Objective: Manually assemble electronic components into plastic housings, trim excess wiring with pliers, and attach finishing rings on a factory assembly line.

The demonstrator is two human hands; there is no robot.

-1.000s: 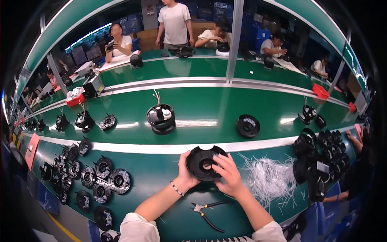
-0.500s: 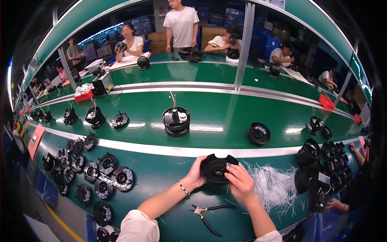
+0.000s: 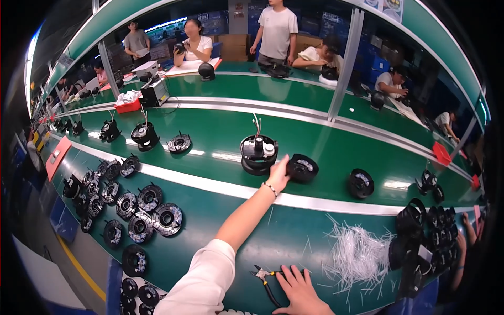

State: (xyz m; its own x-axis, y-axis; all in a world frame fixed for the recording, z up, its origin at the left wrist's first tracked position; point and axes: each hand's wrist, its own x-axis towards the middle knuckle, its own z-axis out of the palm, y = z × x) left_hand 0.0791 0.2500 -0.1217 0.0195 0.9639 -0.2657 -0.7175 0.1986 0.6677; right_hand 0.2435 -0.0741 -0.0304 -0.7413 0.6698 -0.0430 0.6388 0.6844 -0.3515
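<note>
My left hand (image 3: 280, 173) reaches out over the green belt, its fingers closed on the left edge of a black round housing (image 3: 303, 168) with a small circuit board inside. Just left of it stands a taller black assembly (image 3: 259, 153) with a white part and wires sticking up. My right hand (image 3: 300, 294) is low on the near bench, fingers spread, partly covering one handle of the cutting pliers (image 3: 266, 283) with yellow-and-black grips. Nothing shows as held in that hand.
Several black round parts (image 3: 140, 226) crowd the bench at left. A heap of thin white strips (image 3: 362, 257) lies at right, beside stacked black housings (image 3: 412, 220). Another black housing (image 3: 360, 182) sits farther right on the belt. A co-worker's arm (image 3: 462, 257) shows at far right.
My left hand has carried the black housing from over the bench to the belt. My right hand has let go of it and dropped to the pliers. The whole view has shifted.
</note>
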